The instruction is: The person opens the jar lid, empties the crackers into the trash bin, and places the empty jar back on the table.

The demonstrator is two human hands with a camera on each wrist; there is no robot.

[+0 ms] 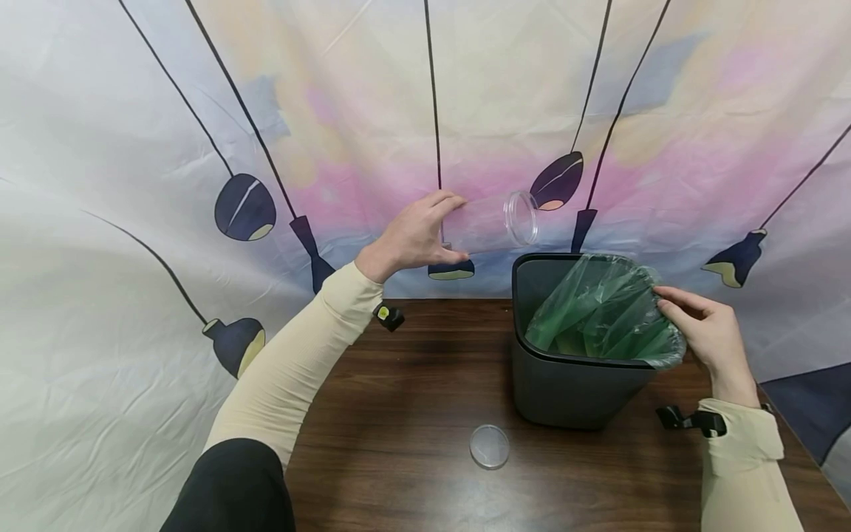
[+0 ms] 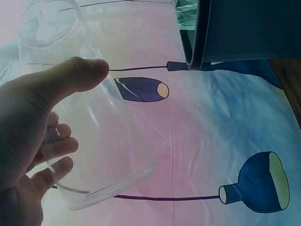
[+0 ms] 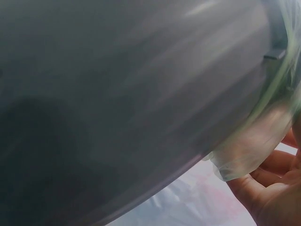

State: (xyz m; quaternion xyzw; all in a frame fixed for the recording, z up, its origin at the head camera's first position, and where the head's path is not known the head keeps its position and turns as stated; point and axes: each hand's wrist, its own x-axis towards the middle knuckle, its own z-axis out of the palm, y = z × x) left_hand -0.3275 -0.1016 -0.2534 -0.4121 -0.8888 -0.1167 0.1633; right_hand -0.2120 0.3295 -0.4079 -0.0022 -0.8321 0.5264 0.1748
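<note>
My left hand (image 1: 417, 230) grips a clear plastic jar (image 1: 482, 220) round its body, holding it on its side above the table, left of the bin. The jar's round mouth points right; in the left wrist view the see-through jar (image 2: 113, 150) shows nothing inside. A dark grey bin (image 1: 578, 391) stands on the table with a thin green plastic bag (image 1: 601, 314) bunched inside it. At the bin's right rim my right hand (image 1: 714, 336) pinches the bag's edge between thumb and fingers. The bag (image 3: 251, 148) hangs over that rim, while the bin's left rim shows bare.
A clear round lid (image 1: 489, 446) lies flat on the dark wooden table (image 1: 392, 428), in front of the bin. Behind the table hangs a cloth (image 1: 372, 89) printed with lamps. A dark rounded shape (image 1: 229, 488) sits at the lower left, by my left sleeve.
</note>
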